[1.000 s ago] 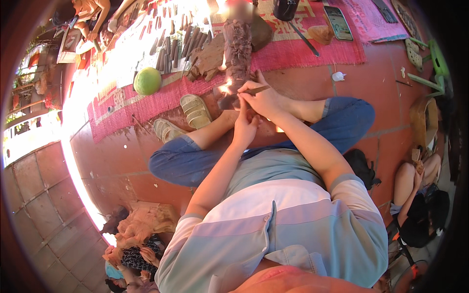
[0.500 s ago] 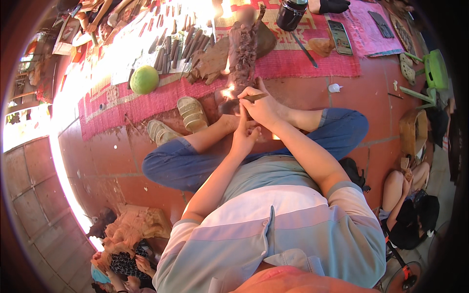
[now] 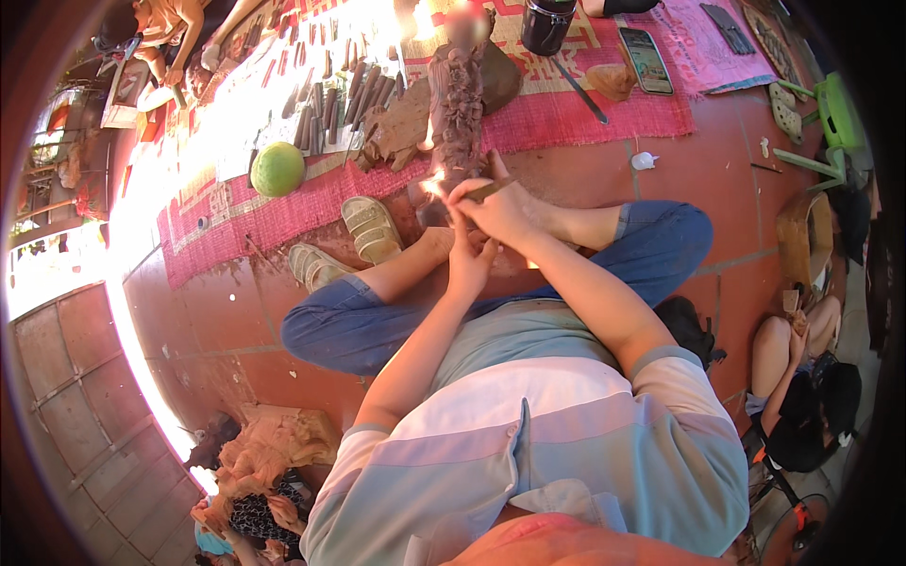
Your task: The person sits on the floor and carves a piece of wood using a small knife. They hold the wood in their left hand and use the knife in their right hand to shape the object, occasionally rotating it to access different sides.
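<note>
A dark carved wooden figure (image 3: 456, 113) with a knobbly surface lies before me, its near end by my bare feet. My right hand (image 3: 500, 209) is closed around a carving chisel (image 3: 489, 190), whose dark handle slants up to the right out of the grip. The chisel's tip is hidden by my fingers, near the carving's sunlit lower end. Just below, my left hand (image 3: 469, 262) has its index finger stretched up to the right fingertips and its thumb apart. Whether that finger touches the blade cannot be made out.
Rows of chisels (image 3: 330, 108) lie on a pink mat (image 3: 217, 217) beside a green round fruit (image 3: 277, 170). Sandals (image 3: 371, 228) stand near my left knee. A phone (image 3: 646, 61), a black canister (image 3: 547, 25) and a small white bottle (image 3: 644, 161) are farther right. Other people sit around.
The whole view has shifted slightly. My right hand and the chisel have tilted a little, with the handle's upper end raised. Both hands stay together at the carving's near end.
</note>
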`<act>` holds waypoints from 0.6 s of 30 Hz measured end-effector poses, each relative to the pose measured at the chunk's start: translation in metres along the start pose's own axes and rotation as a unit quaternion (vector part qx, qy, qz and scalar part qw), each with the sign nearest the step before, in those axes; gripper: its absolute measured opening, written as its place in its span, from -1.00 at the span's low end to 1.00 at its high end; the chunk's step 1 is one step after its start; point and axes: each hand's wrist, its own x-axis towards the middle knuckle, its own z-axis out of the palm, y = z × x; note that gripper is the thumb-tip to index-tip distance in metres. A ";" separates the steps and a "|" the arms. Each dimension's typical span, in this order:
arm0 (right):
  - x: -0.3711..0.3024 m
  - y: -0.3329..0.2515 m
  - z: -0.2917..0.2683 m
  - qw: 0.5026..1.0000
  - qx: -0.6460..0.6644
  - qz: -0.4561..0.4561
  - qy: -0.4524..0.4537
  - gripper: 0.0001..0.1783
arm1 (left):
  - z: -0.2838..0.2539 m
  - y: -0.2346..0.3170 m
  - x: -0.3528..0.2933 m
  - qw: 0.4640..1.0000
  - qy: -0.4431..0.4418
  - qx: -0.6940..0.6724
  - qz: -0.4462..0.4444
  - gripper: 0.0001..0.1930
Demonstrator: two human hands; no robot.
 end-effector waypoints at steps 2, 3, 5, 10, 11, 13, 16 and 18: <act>0.007 0.016 -0.010 0.998 -0.061 -0.020 0.012 -0.96 | -0.003 0.006 0.016 0.998 -0.057 0.015 -0.026 -0.01; 0.008 0.011 -0.009 0.998 0.049 0.042 0.013 -0.96 | -0.004 0.009 0.019 0.998 -0.053 0.027 -0.036 0.00; 0.003 -0.002 -0.001 0.998 -0.046 -0.044 0.019 -0.95 | -0.004 0.006 0.006 1.000 -0.010 0.006 -0.005 -0.02; 0.006 0.007 -0.012 0.999 -0.037 -0.022 0.000 -0.93 | -0.001 -0.012 0.014 0.999 -0.016 0.018 0.025 -0.03; 0.007 0.010 -0.015 0.999 -0.029 0.006 0.017 -0.89 | -0.003 -0.003 0.018 0.993 -0.014 0.113 0.019 -0.06; 0.006 0.015 -0.016 0.993 -0.095 -0.060 0.043 -0.88 | -0.013 0.012 0.015 0.993 -0.033 0.110 -0.002 -0.14; -0.010 0.017 -0.027 1.000 -0.010 -0.018 0.006 -0.89 | -0.043 -0.001 0.014 0.997 -0.018 0.070 0.025 -0.32; -0.027 0.026 -0.046 0.990 0.121 0.074 -0.004 -0.87 | -0.066 0.008 0.019 0.999 0.024 0.032 0.017 -0.36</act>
